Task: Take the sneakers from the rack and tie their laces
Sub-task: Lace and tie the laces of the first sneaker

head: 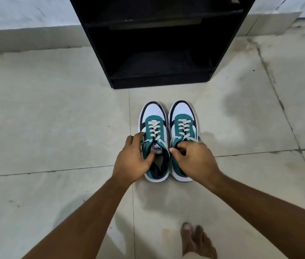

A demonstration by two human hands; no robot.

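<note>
Two teal, white and navy sneakers stand side by side on the tiled floor, toes pointing away from me toward the black rack [159, 53]. My left hand [133, 161] grips the left sneaker [154, 128] at its collar, thumb on the tongue and fingers on the outer side. My right hand [194, 159] covers the collar of the right sneaker [182, 118], fingers curled over the tongue and upper laces. Both sneakers have white laces threaded through the eyelets; the lace ends are hidden by my hands.
The rack's shelves look dark and bare. A pale wall with a low skirting runs behind it. My bare foot [196, 240] rests on the floor tiles [54, 128] near the bottom right.
</note>
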